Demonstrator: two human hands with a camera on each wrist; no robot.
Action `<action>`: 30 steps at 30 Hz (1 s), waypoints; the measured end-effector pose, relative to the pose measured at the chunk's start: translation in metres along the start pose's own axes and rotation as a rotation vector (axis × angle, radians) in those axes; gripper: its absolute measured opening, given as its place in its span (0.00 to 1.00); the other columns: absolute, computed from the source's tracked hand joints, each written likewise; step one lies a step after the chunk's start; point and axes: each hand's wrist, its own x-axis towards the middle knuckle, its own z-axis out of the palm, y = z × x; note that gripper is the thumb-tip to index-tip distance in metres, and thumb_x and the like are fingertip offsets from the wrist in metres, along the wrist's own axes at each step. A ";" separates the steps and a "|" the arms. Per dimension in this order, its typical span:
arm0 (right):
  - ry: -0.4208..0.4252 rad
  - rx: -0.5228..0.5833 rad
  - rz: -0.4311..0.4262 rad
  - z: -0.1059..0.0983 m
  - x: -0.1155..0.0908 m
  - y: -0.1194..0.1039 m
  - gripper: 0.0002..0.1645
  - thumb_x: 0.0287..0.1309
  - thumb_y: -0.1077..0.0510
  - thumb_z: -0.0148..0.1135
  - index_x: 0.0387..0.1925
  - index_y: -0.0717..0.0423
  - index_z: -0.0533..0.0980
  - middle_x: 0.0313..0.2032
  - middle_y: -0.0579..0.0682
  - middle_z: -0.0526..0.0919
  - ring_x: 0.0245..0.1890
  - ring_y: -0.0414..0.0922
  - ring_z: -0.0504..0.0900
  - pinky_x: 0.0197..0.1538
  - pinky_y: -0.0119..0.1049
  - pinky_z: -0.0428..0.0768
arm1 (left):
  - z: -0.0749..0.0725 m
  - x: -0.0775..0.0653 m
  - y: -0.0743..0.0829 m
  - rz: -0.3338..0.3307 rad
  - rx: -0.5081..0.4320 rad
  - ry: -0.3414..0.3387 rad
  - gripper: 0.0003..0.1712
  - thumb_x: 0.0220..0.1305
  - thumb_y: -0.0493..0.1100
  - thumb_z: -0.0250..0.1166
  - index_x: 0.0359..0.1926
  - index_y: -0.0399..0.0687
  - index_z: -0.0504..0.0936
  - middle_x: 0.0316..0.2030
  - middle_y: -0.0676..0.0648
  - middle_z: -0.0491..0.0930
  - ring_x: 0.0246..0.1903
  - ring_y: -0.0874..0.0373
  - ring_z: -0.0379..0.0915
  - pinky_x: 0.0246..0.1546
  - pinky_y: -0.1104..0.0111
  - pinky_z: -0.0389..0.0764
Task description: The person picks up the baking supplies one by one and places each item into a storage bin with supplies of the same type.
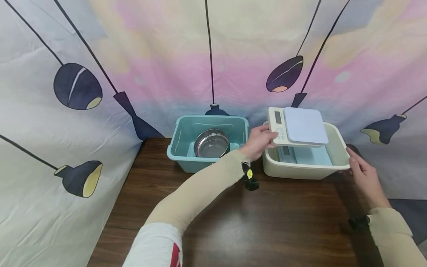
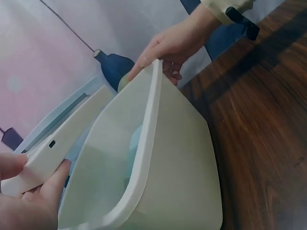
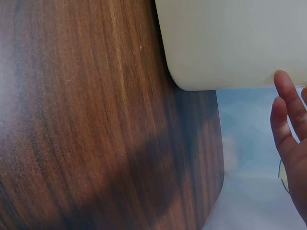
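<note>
My left hand (image 1: pixel 258 141) pinches a white kitchen scale (image 1: pixel 305 126) by its left end, thumb on top beside the buttons. Held this way, the scale hangs over the cream plastic bin (image 1: pixel 297 171), its display and pale platform facing up. Inside the bin lies a second, light blue scale (image 1: pixel 311 155), partly hidden beneath the first. At the bin's right end my right hand (image 1: pixel 365 176) grips the rim. In the left wrist view the right hand's thumb lies along the rim, with the fingers (image 2: pixel 171 69) curled against the outer wall.
Left of the cream bin stands a teal plastic basin (image 1: pixel 197 160) with a round metal sieve (image 1: pixel 211 144) in it. Both containers are on a dark wooden table (image 1: pixel 267 222), close against a lamp-patterned cloth (image 1: pixel 160 55) at the back.
</note>
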 end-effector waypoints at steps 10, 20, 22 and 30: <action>0.007 -0.015 0.003 0.000 0.001 -0.001 0.31 0.83 0.49 0.44 0.81 0.47 0.60 0.38 0.19 0.75 0.32 0.23 0.79 0.36 0.15 0.77 | 0.030 0.009 -0.013 0.021 0.103 0.092 0.24 0.70 0.30 0.65 0.65 0.30 0.76 0.48 0.38 0.85 0.45 0.44 0.86 0.44 0.62 0.89; -0.005 -0.025 0.014 -0.002 0.000 0.002 0.31 0.83 0.49 0.43 0.81 0.45 0.59 0.48 0.19 0.73 0.35 0.22 0.78 0.36 0.15 0.76 | 0.043 0.009 -0.021 -0.041 0.229 0.189 0.19 0.71 0.31 0.65 0.61 0.33 0.81 0.46 0.38 0.86 0.44 0.46 0.87 0.43 0.62 0.89; -0.006 -0.020 0.010 -0.002 -0.001 0.003 0.31 0.83 0.49 0.44 0.81 0.46 0.59 0.48 0.19 0.73 0.35 0.22 0.78 0.36 0.15 0.77 | 0.044 0.008 -0.022 -0.048 0.260 0.200 0.16 0.71 0.32 0.65 0.58 0.34 0.82 0.45 0.39 0.86 0.40 0.47 0.88 0.41 0.64 0.89; -0.008 -0.020 0.008 -0.002 -0.001 0.004 0.31 0.83 0.49 0.45 0.81 0.46 0.60 0.52 0.22 0.73 0.36 0.23 0.78 0.38 0.15 0.77 | 0.047 0.012 -0.030 -0.095 0.325 0.227 0.14 0.70 0.34 0.67 0.55 0.37 0.84 0.43 0.42 0.86 0.36 0.52 0.87 0.41 0.65 0.89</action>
